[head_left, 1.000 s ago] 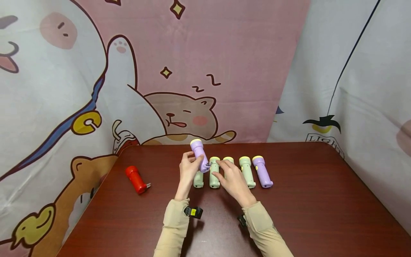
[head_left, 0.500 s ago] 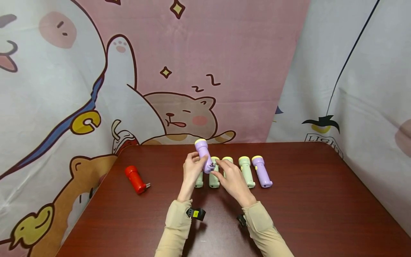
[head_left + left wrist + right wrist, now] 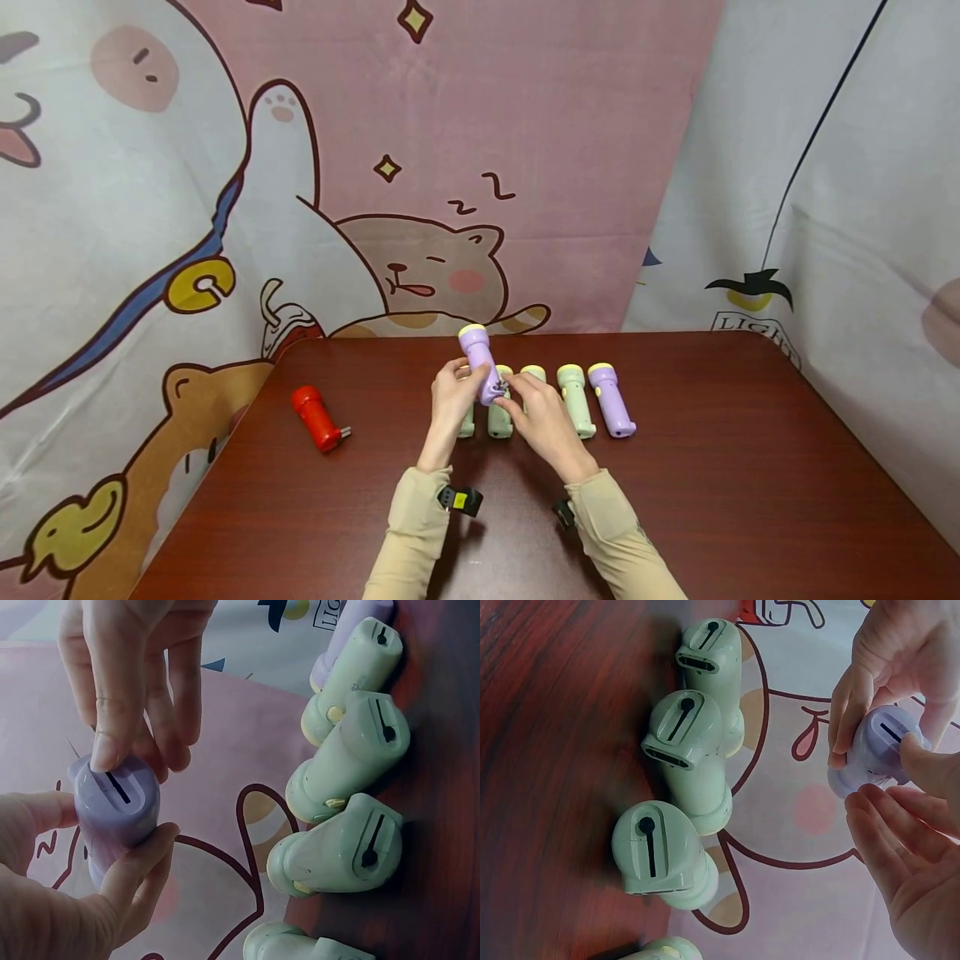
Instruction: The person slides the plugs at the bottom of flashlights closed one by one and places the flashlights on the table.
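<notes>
A purple flashlight (image 3: 476, 349) with a pale yellow rim is raised over the table, tilted, lens end away from me. My left hand (image 3: 452, 404) grips its barrel between thumb and fingers. My right hand (image 3: 547, 423) is at the tail end, thumb on the slotted cap (image 3: 124, 793) and fingers close beside the barrel. Metal prongs (image 3: 501, 387) show at that end in the head view. Behind the hands lie several pale green flashlights (image 3: 576, 402) in a row, partly hidden. Their tails have black slots, as the right wrist view of one green flashlight (image 3: 654, 844) shows.
Another purple flashlight (image 3: 613, 404) ends the row on the right. A red flashlight (image 3: 317, 418) with its prongs out lies alone at the left of the dark red-brown table (image 3: 720, 500). A cartoon-printed cloth (image 3: 570, 167) hangs behind the far edge.
My left hand has carried the purple flashlight a little to the right, bringing its tail end up to the right hand's thumb and fingers. The right hand has stayed nearly in place.
</notes>
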`<state>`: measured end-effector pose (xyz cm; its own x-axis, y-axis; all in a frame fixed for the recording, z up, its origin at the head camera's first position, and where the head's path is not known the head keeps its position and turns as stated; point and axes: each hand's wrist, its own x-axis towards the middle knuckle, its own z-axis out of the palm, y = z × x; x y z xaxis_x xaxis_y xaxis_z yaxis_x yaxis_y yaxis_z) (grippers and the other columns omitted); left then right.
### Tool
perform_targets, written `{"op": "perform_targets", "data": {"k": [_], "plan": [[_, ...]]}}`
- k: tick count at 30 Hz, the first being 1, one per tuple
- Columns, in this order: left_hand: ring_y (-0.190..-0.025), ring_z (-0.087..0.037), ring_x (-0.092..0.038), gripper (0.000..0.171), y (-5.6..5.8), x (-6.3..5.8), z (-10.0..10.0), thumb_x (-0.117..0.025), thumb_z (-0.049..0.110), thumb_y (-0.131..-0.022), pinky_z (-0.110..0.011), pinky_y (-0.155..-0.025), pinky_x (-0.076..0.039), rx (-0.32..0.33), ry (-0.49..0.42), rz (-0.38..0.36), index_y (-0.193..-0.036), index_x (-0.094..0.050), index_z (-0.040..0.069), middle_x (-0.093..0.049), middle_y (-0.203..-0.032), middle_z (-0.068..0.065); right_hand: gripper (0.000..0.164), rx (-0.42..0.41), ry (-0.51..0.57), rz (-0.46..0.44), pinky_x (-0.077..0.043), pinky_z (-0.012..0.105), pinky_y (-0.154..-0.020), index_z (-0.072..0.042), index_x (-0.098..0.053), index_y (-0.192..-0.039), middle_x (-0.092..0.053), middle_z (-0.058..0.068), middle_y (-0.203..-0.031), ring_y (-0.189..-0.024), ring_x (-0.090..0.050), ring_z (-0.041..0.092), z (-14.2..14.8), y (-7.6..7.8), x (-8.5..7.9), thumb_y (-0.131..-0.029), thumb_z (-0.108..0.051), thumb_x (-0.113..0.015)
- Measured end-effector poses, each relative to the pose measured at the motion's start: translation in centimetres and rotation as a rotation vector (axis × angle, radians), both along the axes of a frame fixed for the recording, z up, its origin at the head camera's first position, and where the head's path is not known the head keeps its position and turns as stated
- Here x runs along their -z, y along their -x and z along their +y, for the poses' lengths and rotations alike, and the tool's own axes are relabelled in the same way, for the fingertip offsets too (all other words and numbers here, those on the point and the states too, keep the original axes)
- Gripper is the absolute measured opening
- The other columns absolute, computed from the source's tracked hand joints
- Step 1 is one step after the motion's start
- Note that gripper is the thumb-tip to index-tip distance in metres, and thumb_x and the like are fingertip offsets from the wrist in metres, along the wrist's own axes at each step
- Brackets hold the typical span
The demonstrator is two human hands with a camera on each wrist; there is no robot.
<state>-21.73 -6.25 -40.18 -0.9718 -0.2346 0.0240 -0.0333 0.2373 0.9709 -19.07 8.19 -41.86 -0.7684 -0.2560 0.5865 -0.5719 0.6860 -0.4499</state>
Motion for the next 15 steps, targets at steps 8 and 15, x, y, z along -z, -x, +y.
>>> {"op": "perform_targets", "data": {"k": [8,15], "plan": [[-0.087,-0.023,-0.068,0.051,-0.19,-0.06,-0.02,-0.070,0.028,-0.081,-0.024,-0.064,-0.053,-0.002,0.031,0.007,-0.121,-0.060,-0.003,-0.070,-0.107,-0.022,0.028,-0.041,0.040,-0.005,-0.054,0.035,-0.072,-0.002,-0.068,-0.110,-0.069,0.009,-0.097,-0.087,-0.067,0.025,-0.04,0.01,-0.10,-0.085,-0.013,-0.070],[-0.094,-0.029,-0.068,0.053,-0.57,-0.09,0.23,-0.071,0.028,-0.079,-0.032,-0.071,-0.055,-0.010,0.072,0.037,-0.119,-0.060,-0.004,-0.070,-0.105,-0.022,0.027,-0.020,0.036,0.002,-0.054,0.035,-0.070,-0.001,-0.068,-0.107,-0.068,0.009,-0.095,-0.084,-0.067,0.024,-0.14,-0.02,-0.08,-0.083,-0.012,-0.071]]}}
